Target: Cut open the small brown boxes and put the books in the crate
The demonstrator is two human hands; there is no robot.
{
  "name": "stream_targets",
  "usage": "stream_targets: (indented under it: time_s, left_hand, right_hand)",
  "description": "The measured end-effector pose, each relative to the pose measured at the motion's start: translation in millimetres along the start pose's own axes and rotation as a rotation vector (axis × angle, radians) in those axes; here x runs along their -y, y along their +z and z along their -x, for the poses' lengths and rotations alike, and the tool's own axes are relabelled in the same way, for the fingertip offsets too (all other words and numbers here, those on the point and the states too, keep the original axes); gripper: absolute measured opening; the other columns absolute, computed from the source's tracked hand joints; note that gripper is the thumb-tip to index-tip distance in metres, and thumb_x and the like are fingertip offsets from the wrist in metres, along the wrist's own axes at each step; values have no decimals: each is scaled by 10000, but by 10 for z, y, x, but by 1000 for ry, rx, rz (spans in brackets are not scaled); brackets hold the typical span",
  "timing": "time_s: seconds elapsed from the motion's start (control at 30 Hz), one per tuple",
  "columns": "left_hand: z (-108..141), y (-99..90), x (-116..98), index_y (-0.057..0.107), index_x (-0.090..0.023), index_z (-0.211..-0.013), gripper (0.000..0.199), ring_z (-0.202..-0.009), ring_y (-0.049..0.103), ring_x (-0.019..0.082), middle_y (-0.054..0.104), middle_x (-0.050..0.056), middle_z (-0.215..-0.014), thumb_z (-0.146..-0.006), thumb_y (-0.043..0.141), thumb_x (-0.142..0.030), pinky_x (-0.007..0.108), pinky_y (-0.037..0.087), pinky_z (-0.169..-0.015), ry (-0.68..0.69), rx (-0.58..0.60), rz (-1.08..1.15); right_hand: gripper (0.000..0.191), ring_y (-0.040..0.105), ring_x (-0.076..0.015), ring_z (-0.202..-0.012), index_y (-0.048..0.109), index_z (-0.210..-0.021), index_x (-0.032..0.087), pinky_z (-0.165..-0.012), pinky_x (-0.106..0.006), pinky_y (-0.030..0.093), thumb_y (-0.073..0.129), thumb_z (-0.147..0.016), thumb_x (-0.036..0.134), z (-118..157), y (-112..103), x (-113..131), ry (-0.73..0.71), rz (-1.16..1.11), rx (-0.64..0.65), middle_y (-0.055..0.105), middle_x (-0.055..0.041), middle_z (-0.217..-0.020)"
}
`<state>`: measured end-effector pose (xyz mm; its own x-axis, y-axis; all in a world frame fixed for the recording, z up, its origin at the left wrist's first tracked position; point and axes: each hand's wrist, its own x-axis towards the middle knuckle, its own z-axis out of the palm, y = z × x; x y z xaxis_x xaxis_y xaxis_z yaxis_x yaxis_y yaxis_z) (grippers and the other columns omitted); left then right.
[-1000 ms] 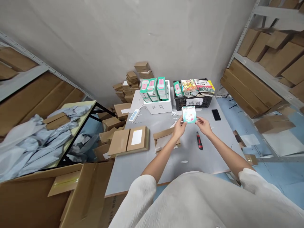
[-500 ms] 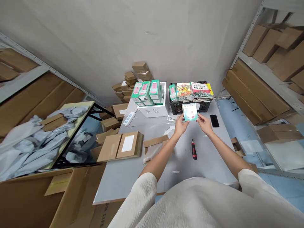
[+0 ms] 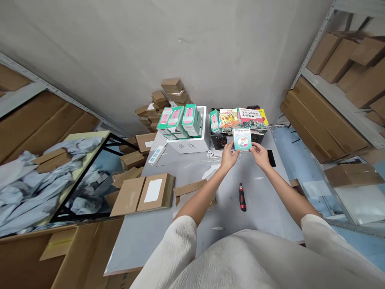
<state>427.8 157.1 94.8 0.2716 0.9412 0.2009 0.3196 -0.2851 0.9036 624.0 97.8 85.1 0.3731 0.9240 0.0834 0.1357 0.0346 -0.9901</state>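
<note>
A small square booklet [image 3: 242, 139] with a teal and white cover is held up by its lower corners. My left hand [image 3: 229, 156] pinches its left corner, and my right hand [image 3: 259, 155] grips the right one. Just behind it stands a black crate [image 3: 219, 141] filled with colourful books [image 3: 252, 119]. Below the hands, a red and black utility knife [image 3: 242, 198] lies on the grey table [image 3: 141, 233]. A dark phone [image 3: 271, 158] rests beside my right hand, partly covered by it.
A white foam box [image 3: 189, 146] holds several green and pink boxes [image 3: 177, 119]. Cardboard boxes [image 3: 155, 192] and an opened carton [image 3: 189, 188] lie at the table's left. A white power strip [image 3: 157, 155] is behind them. Shelves with cartons [image 3: 325, 120] stand at the right.
The view has shifted, so the table's objects appear lower and mostly further left. The booklet, still in both hands, has tilted so its cover shows more clearly. My right hand now partly covers the phone.
</note>
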Motion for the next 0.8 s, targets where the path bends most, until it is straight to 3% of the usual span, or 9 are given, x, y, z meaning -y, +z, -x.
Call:
stream_targets:
  time_s: [0.2,0.4,0.57,0.8]
  left_hand:
    - [-479,282,-139,635,-223,-1532,579,-1314,651,316,626,155,-1497,-961,707,-284,446,595,-1072,67,1,-14]
    - [-885,491,-141,626,-219,-1519,560,-1562,464,373,573,161,-1605,-962,678,-237,563,392,-1302,113,39,-119]
    - [-917,547,-149,645,-195,-1483,510,-1591,390,420,442,188,-1700,-974,643,-225,610,357,-1294,132,35,-253]
    - [-777,564,-130,656,-219,-1436,446,-1473,499,383,528,177,-1592,-999,570,-194,566,420,-1239,218,146,-363]
  right_hand:
    - [657,789,-307,-1016,773,-1291,186,-1001,-509,637,778,-840,663,-533,-180,-14,-42,-18,-56,832,-126,-1065]
    - [631,803,-309,-961,773,-1272,155,-950,-494,645,750,-854,628,-1147,-160,-115,14,3,-108,836,-125,-1009]
    - [600,804,-320,-903,795,-1251,161,-932,-496,639,725,-878,625,-1375,-112,-220,5,135,-88,837,-130,-986]
    - [488,787,-322,-946,822,-1167,170,-999,-471,601,688,-925,571,-1507,-64,-318,-53,303,-159,833,-130,-959]
